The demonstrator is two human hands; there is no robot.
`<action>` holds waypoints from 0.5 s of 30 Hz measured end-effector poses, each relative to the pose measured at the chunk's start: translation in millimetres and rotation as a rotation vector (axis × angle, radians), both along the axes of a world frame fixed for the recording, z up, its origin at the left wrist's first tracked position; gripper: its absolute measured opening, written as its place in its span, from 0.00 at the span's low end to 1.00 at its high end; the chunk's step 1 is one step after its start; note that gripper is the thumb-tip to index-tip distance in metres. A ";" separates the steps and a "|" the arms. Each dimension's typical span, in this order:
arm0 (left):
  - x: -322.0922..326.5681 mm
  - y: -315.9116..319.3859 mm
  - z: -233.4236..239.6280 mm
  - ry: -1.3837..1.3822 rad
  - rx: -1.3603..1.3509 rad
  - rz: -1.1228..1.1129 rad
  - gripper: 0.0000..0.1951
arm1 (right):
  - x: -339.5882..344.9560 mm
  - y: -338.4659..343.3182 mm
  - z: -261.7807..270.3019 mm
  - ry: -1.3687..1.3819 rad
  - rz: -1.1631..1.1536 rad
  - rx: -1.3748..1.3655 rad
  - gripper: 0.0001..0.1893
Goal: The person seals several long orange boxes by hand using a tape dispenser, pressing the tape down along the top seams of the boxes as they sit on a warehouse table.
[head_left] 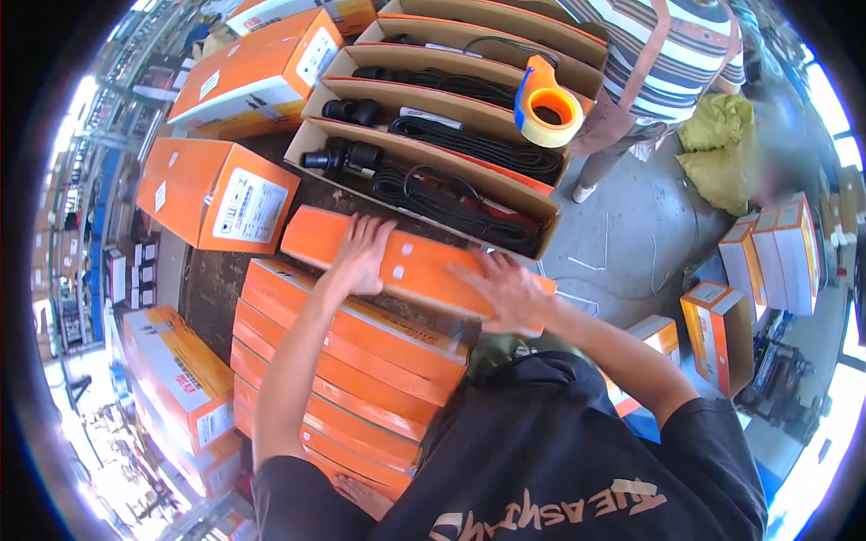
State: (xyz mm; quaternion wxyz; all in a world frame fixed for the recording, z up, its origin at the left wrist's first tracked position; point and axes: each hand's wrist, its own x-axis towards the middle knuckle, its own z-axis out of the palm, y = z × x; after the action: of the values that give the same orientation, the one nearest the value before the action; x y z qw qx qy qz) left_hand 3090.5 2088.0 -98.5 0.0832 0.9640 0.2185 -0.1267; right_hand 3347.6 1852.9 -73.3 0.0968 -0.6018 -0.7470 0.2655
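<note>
A long, narrow orange cardboard box [426,267], closed on top, lies slantwise in front of me. My left hand [360,257] grips it across its left part, fingers over the far edge. Spread over its right part, my right hand [511,287] holds it from above, slightly blurred. Just beyond stands a row of open long cartons [423,189] holding black coiled cables [467,209] and black cylindrical fittings [342,155]. An orange tape dispenser with a tape roll [549,111] rests on the cartons at the right.
Closed orange boxes [338,365] lie side by side nearest me. Larger orange cartons [216,193] stand at left. Another person in a striped shirt [666,57] stands at the far right; a further hand [365,495] touches the near boxes. Yellow-green sacks [717,152] lie on the floor.
</note>
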 end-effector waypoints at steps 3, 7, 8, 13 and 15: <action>41.1 -31.3 26.4 0.156 0.111 -0.154 0.64 | 2.4 -9.3 -14.0 -0.059 -0.028 0.207 0.60; 19.4 -71.6 25.5 0.171 0.078 -0.125 0.67 | -42.5 -33.3 -0.5 -0.177 -0.034 0.134 0.57; 17.4 -74.6 19.6 0.162 0.070 -0.102 0.67 | -42.8 -36.1 -1.5 -0.158 -0.027 0.134 0.55; 22.6 -72.4 13.2 0.107 0.043 -0.020 0.57 | 28.2 45.0 75.9 -0.086 -0.346 0.388 0.26; 19.9 -76.0 12.3 0.076 0.019 0.018 0.55 | 65.4 112.2 102.2 -0.457 -0.767 0.822 0.25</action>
State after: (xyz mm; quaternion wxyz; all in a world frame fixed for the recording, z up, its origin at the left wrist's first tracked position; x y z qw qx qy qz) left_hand 3110.4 2012.0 -86.3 0.0670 0.9572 0.2313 -0.1605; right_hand 3413.0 1965.0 28.9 0.2472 -0.7831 -0.5203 -0.2344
